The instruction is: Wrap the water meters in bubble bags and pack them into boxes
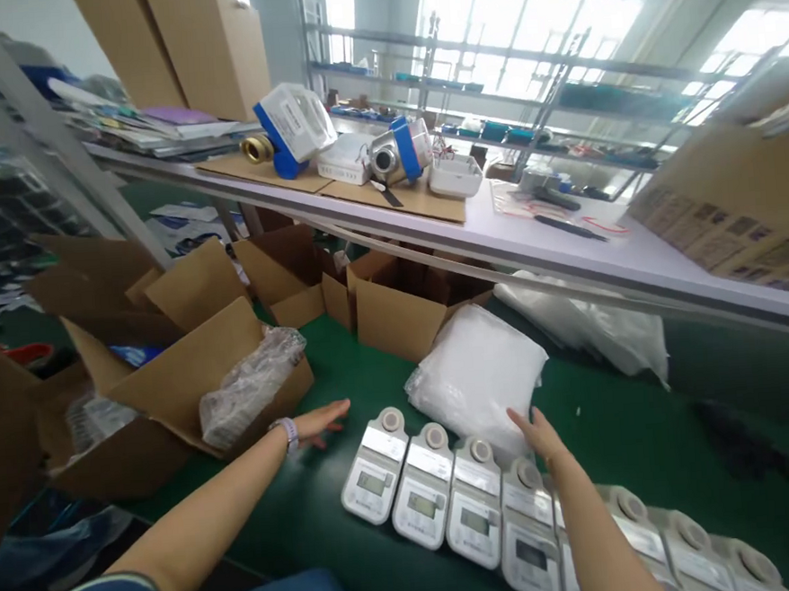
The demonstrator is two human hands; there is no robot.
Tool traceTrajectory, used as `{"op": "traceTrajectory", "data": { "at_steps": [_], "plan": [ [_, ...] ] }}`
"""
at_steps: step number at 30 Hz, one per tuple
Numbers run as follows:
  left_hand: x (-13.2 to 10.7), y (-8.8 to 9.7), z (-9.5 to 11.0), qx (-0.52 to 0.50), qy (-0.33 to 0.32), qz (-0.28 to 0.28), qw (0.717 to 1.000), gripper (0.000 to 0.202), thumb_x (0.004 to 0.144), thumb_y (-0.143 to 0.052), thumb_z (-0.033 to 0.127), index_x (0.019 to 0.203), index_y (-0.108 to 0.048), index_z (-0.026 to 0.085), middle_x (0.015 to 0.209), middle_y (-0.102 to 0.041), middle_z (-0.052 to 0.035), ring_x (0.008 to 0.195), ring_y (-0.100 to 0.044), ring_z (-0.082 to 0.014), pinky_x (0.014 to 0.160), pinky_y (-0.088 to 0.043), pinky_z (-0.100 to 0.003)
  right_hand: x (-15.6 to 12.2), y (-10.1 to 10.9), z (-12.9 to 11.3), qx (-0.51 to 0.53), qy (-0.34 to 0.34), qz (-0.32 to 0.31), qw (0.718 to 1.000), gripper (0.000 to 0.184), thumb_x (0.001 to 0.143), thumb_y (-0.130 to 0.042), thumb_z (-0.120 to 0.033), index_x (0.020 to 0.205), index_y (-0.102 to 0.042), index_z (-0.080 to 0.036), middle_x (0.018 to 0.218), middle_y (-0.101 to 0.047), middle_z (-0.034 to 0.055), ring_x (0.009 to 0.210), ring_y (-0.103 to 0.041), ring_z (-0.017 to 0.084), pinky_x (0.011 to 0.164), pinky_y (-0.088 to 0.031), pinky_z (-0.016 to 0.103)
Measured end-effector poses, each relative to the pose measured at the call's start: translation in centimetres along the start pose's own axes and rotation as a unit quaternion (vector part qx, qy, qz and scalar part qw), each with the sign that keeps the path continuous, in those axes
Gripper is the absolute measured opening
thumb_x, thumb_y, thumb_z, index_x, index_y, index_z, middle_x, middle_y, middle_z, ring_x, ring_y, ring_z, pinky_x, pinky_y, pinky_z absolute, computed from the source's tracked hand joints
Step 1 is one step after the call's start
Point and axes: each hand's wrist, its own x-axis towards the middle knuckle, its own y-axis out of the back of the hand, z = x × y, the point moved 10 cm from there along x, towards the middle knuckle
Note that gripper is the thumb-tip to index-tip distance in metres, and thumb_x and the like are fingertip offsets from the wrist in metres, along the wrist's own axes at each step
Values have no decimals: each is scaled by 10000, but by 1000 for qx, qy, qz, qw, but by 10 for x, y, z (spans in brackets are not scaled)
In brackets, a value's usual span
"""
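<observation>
Both hands open — left hand (317, 422) and right hand (536, 434) well apart
Your right hand touches the plastic bag (474, 380) by the water meters (475, 504) — left hand just beside the cardboard box (166, 410)

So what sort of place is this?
Probably a factory assembly or packing area, likely for water meters: a row of white plastic meters with LCD screens on a green-topped workbench, beside open brown cardboard cartons and grey metal shelving.

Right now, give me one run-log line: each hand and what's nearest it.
left hand: open, empty, near plastic-wrapped bundle in cardboard box | right hand: open, at edge of clear plastic bag | below: white LCD meters
</observation>
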Motion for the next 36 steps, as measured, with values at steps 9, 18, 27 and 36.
{"op": "traceTrajectory", "data": {
  "at_steps": [9,18,27,36],
  "plan": [
    [-17,-68,215,148,-391,-30,908,391,905,-390,290,1263,-497,172,1276,-554,-82,1188,-490,-185,1031,-347,-310,-235,-95,-85,-100,315,-8,944,434,847,-506,-363,1236,-524,-171,1237,-570,126,1179,-493,263,1006,-395,444],
    [61,-118,262,215,-360,-87,904,180,734,-688,261,767,-668,86,963,-656,-148,994,-586,-275,917,-409,-403,-264,-223,-83,-296,137,-1,945,880,756,-577,-512,1405,-264,-7,1493,-143,230,1377,-110,391,1084,-137,586],
    [55,37,195,-28,-275,178,945,312,969,-310,293,1045,-519,75,854,-580,-50,723,-580,-114,664,-486,-254,-256,-233,-101,-321,180,-37,929,820,635,-664,-308,1372,-369,-100,1470,-257,199,1361,-152,384,1093,-145,503],
    [-123,80,78,-11,-395,233,889,241,868,-454,291,1054,-573,193,806,-534,-30,785,-535,-162,793,-441,-285,-270,-247,-96,-359,237,-40,902,1012,546,-752,-306,1426,-256,-245,1472,-206,149,1197,-347,370,975,-308,475]
  ]
}}
